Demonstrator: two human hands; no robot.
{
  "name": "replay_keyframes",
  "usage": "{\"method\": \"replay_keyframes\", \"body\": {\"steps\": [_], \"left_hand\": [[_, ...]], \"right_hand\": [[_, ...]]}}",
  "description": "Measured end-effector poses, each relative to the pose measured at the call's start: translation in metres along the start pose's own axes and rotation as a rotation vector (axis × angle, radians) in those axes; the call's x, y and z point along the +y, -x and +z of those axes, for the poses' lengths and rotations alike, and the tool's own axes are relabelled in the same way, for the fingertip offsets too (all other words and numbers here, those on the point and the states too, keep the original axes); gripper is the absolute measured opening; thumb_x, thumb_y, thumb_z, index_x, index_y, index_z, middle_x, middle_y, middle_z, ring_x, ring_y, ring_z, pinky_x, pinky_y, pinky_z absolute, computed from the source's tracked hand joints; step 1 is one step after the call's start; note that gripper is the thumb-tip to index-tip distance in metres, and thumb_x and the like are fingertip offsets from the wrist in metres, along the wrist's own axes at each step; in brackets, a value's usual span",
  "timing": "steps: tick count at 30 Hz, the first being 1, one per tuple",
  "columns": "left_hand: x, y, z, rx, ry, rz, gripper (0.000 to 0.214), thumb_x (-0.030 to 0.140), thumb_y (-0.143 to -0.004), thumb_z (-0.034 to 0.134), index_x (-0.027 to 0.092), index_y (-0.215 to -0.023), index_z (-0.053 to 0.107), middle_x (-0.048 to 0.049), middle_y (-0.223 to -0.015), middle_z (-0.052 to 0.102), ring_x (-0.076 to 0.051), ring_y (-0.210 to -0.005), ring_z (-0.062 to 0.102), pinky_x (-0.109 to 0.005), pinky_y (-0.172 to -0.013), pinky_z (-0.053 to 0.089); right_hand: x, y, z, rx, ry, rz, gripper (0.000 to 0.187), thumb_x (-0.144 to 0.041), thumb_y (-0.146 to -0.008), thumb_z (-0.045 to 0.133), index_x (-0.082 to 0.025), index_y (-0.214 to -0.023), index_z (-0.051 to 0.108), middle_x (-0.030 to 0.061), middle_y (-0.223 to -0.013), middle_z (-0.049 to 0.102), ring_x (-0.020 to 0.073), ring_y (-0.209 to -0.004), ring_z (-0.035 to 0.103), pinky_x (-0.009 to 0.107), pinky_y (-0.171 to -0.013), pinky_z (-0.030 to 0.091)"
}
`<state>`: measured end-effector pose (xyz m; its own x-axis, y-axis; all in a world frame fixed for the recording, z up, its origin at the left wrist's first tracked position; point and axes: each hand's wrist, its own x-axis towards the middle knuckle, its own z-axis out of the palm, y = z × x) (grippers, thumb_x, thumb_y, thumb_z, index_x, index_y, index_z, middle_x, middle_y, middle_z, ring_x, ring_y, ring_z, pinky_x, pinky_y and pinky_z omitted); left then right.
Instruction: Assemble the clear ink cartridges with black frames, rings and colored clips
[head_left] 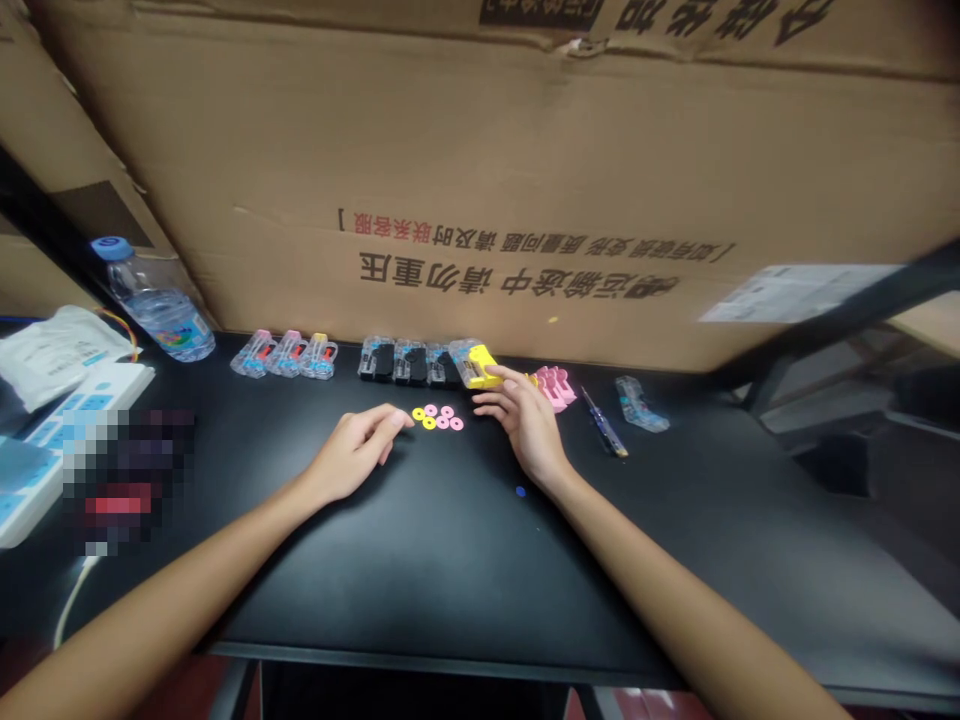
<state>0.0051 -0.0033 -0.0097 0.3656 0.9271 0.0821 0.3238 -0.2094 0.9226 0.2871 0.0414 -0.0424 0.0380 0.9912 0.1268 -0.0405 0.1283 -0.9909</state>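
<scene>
My left hand (pixel 358 452) rests on the black table, its fingers loosely bent and the index finger stretched toward a small yellow ring (pixel 418 414). Several flat pink rings (pixel 443 422) and another yellow one lie beside it. My right hand (pixel 529 425) hovers with fingers apart, the index fingertip close to a yellow plastic part (pixel 482 362) on a clear housing (pixel 463 362); whether they touch I cannot tell. Left of that stand several clear housings with black parts (pixel 384 360). Pink plastic parts (pixel 553 388) lie just behind my right hand, partly hidden by it.
Clear housings with red inserts (pixel 286 354) line the back left. To the right lie a screwdriver (pixel 604 424) and a clear-blue piece (pixel 641 405); a small blue disc (pixel 520 491) is nearer. A bottle (pixel 161 305), power strip (pixel 75 420) and large cardboard (pixel 450 140) border the table.
</scene>
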Motion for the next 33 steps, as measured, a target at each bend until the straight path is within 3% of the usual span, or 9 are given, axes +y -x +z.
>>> {"method": "replay_keyframes", "body": {"steps": [8,15,18,21,24,27,30,33], "left_hand": [[0.005,0.000,0.000,-0.048,-0.120,-0.020,0.043,0.052,-0.108,0.049,0.019,-0.101,0.076,0.0043,-0.062,0.058,-0.013,-0.059,0.052,-0.027,-0.062,0.037],[0.002,0.003,0.003,-0.070,-0.231,-0.002,0.033,0.044,-0.106,0.054,0.021,-0.096,0.075,0.0038,-0.067,0.064,-0.013,-0.058,0.055,-0.027,-0.062,0.038],[-0.003,0.001,-0.002,-0.038,-0.435,0.106,0.027,0.037,-0.106,0.055,0.022,-0.096,0.074,0.0026,-0.074,0.068,-0.014,-0.063,0.059,-0.029,-0.064,0.041],[-0.010,-0.004,-0.019,0.072,-0.694,0.301,0.022,0.031,-0.106,0.053,0.022,-0.103,0.073,-0.0035,-0.091,0.074,-0.022,-0.088,0.066,-0.037,-0.081,0.050],[-0.021,-0.011,-0.040,0.177,-0.877,0.310,0.025,0.030,-0.105,0.056,0.020,-0.122,0.069,-0.0123,-0.123,0.073,-0.031,-0.116,0.065,-0.046,-0.099,0.053],[-0.032,-0.015,-0.057,0.288,-1.017,0.235,0.039,0.036,-0.101,0.064,0.017,-0.136,0.065,-0.0194,-0.149,0.061,-0.041,-0.146,0.048,-0.057,-0.116,0.045],[-0.037,-0.016,-0.064,0.288,-1.042,0.181,0.038,0.040,-0.102,0.064,0.018,-0.133,0.067,-0.0180,-0.146,0.064,-0.040,-0.141,0.053,-0.057,-0.113,0.047],[-0.033,-0.015,-0.064,0.234,-1.063,0.188,0.028,0.038,-0.103,0.062,0.020,-0.120,0.073,-0.0138,-0.130,0.074,-0.037,-0.123,0.062,-0.055,-0.101,0.052]], "right_hand": [[0.004,0.000,0.008,-0.009,-0.061,0.024,0.022,-0.043,-0.097,0.067,-0.026,-0.108,0.077,0.0073,-0.119,0.078,0.0203,-0.092,0.075,0.037,-0.081,0.065],[0.003,-0.001,0.004,-0.056,0.007,0.047,0.029,-0.041,-0.097,0.067,-0.025,-0.118,0.078,0.0066,-0.106,0.078,0.0176,-0.081,0.073,0.039,-0.081,0.064],[-0.001,0.001,0.007,-0.084,0.066,0.035,0.032,-0.041,-0.097,0.065,-0.023,-0.121,0.077,0.0074,-0.104,0.078,0.0186,-0.081,0.073,0.040,-0.080,0.064],[-0.013,0.005,0.006,-0.074,0.200,-0.051,0.029,-0.041,-0.098,0.064,-0.022,-0.116,0.077,0.0078,-0.102,0.079,0.0202,-0.081,0.073,0.040,-0.078,0.063],[-0.031,0.006,-0.008,0.034,0.453,-0.230,0.026,-0.039,-0.100,0.063,-0.023,-0.115,0.077,0.0082,-0.103,0.081,0.0228,-0.086,0.074,0.042,-0.082,0.061],[-0.045,0.001,-0.036,0.220,0.771,-0.399,0.024,-0.035,-0.098,0.063,-0.022,-0.110,0.079,0.0090,-0.098,0.080,0.0230,-0.078,0.071,0.039,-0.075,0.058],[-0.049,-0.006,-0.062,0.217,0.954,-0.437,0.022,-0.032,-0.096,0.062,-0.021,-0.103,0.079,0.0099,-0.091,0.078,0.0230,-0.072,0.068,0.037,-0.071,0.054],[-0.044,-0.011,-0.073,0.152,1.075,-0.408,0.022,-0.035,-0.096,0.062,-0.021,-0.093,0.079,0.0089,-0.083,0.075,0.0245,-0.072,0.067,0.037,-0.071,0.052]]}}
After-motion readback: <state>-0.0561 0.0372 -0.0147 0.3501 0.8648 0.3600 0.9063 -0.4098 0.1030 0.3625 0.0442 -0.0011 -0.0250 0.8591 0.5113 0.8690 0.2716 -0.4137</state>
